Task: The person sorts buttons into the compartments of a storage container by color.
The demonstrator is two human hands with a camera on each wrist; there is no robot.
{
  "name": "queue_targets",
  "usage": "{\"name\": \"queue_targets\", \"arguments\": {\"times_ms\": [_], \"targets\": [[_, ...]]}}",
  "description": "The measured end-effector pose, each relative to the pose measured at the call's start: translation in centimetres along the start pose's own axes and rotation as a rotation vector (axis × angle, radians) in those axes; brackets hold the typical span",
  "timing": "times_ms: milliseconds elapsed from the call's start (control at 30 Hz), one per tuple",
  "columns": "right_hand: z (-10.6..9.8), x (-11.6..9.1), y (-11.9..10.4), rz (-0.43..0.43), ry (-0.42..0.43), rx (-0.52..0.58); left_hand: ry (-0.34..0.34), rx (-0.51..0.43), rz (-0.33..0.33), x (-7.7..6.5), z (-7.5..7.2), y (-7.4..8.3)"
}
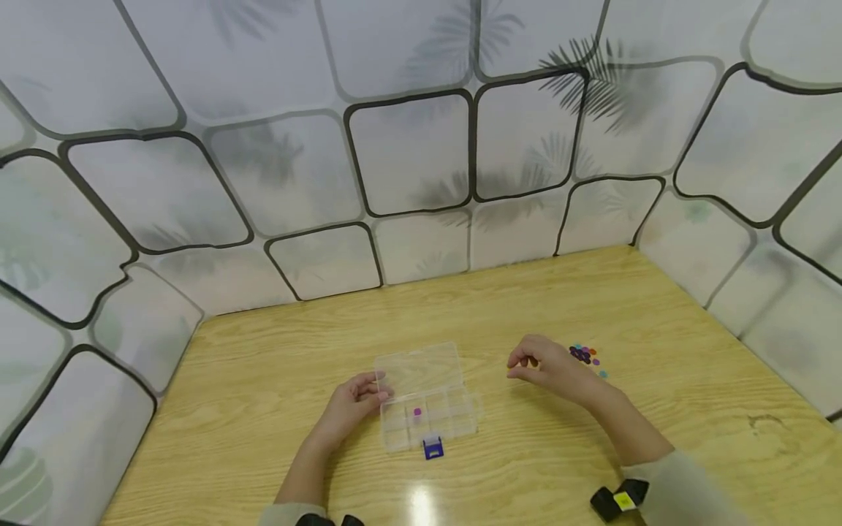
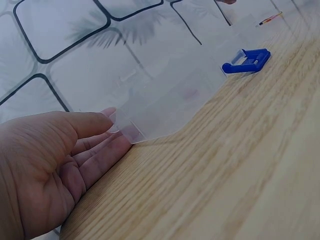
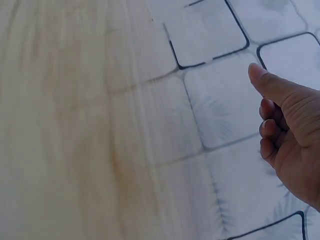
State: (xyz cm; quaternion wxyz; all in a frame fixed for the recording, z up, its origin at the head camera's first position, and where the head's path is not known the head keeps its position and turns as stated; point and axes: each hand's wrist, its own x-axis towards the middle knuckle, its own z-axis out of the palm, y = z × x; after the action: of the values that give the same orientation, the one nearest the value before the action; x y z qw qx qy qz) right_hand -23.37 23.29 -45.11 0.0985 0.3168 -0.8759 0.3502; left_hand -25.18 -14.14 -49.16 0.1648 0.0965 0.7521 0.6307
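A clear plastic compartment box [image 1: 427,424] lies on the tabletop [image 1: 263,372], left of centre and far short of the far edge. Its transparent lid [image 1: 421,369] is folded back toward that far edge, thin walls split the tray into small cells, and a blue latch [image 1: 433,448] sticks out from its near side. One small magenta piece [image 1: 417,412] sits in the second column of cells from the left.

The left hand [image 1: 355,405] grasps the box's left side, thumb and fingers about the clear plastic. The right hand [image 1: 542,365] hangs to the right of the box, well apart from it, fingers released and loosely bent, with a gap between thumb and forefinger.

Just past the right hand, toward the tabletop's right edge, small discs [image 1: 580,353] lie clustered, mostly dark purple with orange, magenta and teal among them. Wood surface stretches between box and right hand, and also from the box to the left and far edges, where a leaf-printed wall covering [image 1: 421,157] rises.
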Motion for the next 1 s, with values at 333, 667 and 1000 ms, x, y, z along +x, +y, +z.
{"name": "queue_targets", "arguments": {"times_ms": [333, 667, 1000], "targets": [[2.7, 2.3, -1.8, -0.132, -0.061, -0.003, 0.004, 0.006, 0.009, -0.1, -0.1, 0.0], [5.0, 3.9, -4.4, -0.15, -0.143, 0.025, 0.004, 0.013, 0.004, -0.1, 0.0, 0.1], [8.2, 5.5, -6.8, -0.253, -0.168, 0.0, -0.009, 0.002, 0.019, -0.2, 0.1, 0.5]]}}
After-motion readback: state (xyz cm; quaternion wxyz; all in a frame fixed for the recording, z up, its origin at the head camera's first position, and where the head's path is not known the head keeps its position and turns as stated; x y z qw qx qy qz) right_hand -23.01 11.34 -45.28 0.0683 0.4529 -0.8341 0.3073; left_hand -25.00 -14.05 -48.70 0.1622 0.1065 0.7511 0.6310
